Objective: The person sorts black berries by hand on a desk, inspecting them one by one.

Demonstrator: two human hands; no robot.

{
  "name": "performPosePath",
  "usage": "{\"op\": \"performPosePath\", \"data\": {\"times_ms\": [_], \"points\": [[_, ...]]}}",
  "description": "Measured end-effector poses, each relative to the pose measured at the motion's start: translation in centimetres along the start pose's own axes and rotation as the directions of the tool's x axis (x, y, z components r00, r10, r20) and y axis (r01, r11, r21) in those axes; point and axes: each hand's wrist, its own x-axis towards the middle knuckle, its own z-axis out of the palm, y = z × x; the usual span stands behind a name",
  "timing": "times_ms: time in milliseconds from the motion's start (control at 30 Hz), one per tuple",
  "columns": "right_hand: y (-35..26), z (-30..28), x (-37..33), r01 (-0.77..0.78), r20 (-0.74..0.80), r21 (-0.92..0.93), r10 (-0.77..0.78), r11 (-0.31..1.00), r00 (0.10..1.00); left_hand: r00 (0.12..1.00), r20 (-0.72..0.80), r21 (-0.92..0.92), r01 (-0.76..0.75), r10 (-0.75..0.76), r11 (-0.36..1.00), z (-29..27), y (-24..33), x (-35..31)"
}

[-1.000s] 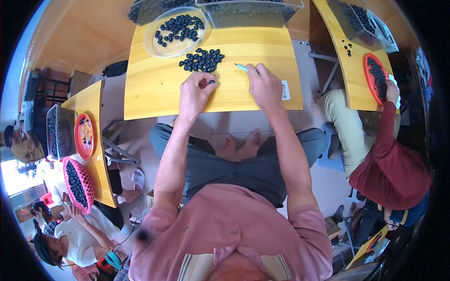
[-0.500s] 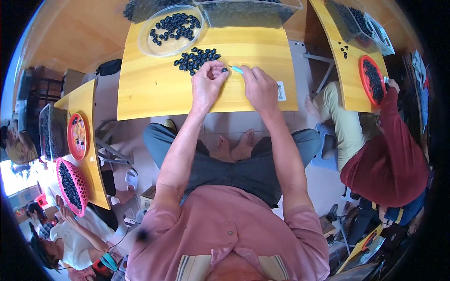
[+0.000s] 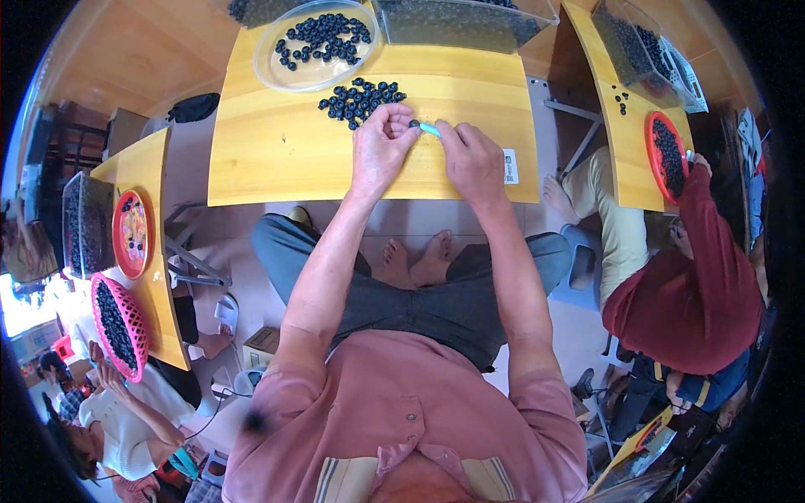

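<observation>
Over the yellow table (image 3: 277,172), my left hand (image 3: 377,155) pinches a small, dark, round bead-like piece (image 3: 414,123) between thumb and fingertips. My right hand (image 3: 474,168) is closed around a slim tool with a light turquoise handle (image 3: 429,129). The tool's near end meets the piece; its tip is too small to make out. Just beyond my left fingers lies a loose pile of similar dark round pieces (image 3: 362,99). Behind the pile stands a shallow, clear round tub (image 3: 335,75) with more of them inside.
A clear rectangular bin (image 3: 461,32) stands at the table's far edge. A white label (image 3: 510,166) lies right of my right hand. Side tables hold a pink basket (image 3: 141,335) and red trays (image 3: 116,239) (image 3: 652,159). People sit at left (image 3: 138,419) and right (image 3: 696,310).
The turquoise tool and the pinched piece, apart before, now meet. My hands have come closer together. The whole view has shifted slightly.
</observation>
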Motion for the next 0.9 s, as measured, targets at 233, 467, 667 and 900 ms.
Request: {"op": "performPosePath", "data": {"times_ms": [233,467,667,900], "points": [[0.0,0.0,0.0,-0.016,0.007,0.026,0.015,1.000,1.000,1.000,-0.020,0.002,-0.022,0.022,1.000,0.0,-0.1,-0.1],[0.6,0.6,0.3,-0.127,0.103,-0.054,0.132,0.990,0.986,1.000,-0.024,-0.074,-0.009,0.007,0.997,-0.1,-0.5,-0.1],[0.3,0.6,0.6,-0.142,0.103,-0.060,0.148,0.988,0.984,1.000,-0.013,-0.127,-0.010,0.008,0.992,-0.6,-0.3,-0.3],[0.5,0.6,-0.7,-0.174,0.112,-0.048,0.178,0.984,0.978,0.969,0.012,0.198,-0.245,0.248,0.949,-2.5,2.3,0.0]]}}
